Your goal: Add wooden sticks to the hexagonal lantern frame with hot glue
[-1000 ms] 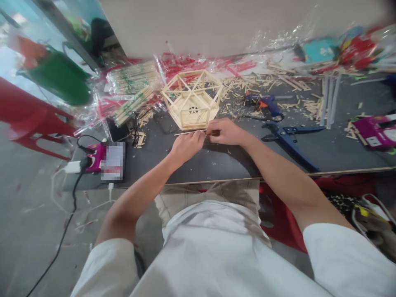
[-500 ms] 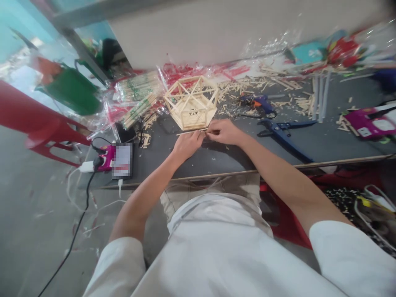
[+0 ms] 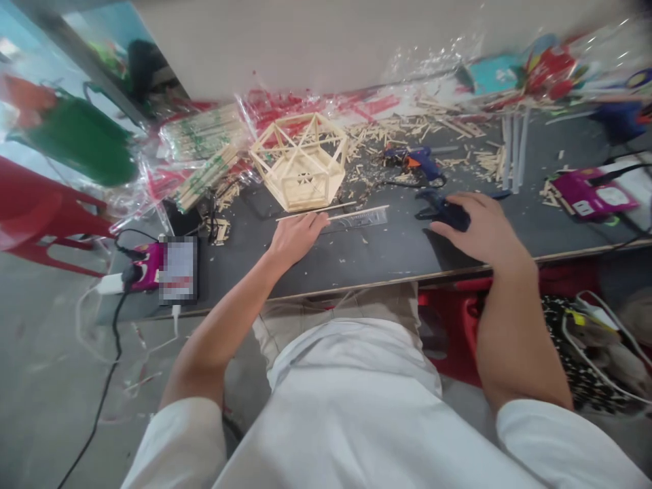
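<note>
- Left hand [image 3: 296,239]: fingers bunched on thin sticks [image 3: 356,212] on the worktop [image 3: 387,255], just in front of the stick frame [image 3: 290,193]; can't tell from my feed whether I'm pinching or pressing.
- Right hand [image 3: 483,227]: grip half open over blue cutter [image 3: 453,214]; firm hold unclear.
- Step, my read: steadying sticks, getting the cutter.
- Calls for: right fingers closed round handles, left steady.
</note>
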Demonstrator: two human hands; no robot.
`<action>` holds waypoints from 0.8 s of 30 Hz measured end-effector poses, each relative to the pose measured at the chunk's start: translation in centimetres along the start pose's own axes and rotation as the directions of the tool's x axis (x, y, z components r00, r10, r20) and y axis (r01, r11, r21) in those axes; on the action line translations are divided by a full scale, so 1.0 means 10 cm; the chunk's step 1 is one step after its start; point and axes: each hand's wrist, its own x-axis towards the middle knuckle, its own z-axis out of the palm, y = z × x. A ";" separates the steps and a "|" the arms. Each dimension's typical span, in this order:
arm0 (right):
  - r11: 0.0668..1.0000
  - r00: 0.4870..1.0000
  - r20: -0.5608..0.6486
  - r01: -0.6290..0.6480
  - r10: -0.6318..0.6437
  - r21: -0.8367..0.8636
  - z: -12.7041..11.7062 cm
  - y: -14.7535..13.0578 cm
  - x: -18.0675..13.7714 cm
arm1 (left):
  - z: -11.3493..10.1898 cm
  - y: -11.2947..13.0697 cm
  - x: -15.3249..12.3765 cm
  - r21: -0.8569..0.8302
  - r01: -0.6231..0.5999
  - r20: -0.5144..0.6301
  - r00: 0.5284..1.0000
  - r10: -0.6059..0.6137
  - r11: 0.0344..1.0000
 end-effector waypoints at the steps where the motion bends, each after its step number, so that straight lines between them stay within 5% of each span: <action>1: 1.000 1.000 0.012 -0.021 0.021 -0.018 -0.02 0.08 -0.03 | -0.01 0.00 0.00 -0.007 0.001 -0.009 1.000 -0.001 1.000; 8: 0.974 0.981 0.113 -0.135 0.157 -0.180 -0.15 0.30 -0.11 | -0.14 0.07 0.02 -0.021 0.055 0.055 0.997 -0.054 0.998; 17: 0.862 0.972 0.196 -0.015 0.132 -0.507 -0.25 0.21 -0.02 | -0.15 0.05 0.04 -0.214 0.213 0.079 0.976 -0.201 0.953; 24: 0.941 0.996 0.065 -0.029 0.054 -0.338 -0.20 0.01 -0.05 | -0.18 0.07 0.04 -0.246 0.223 0.036 0.975 -0.221 0.943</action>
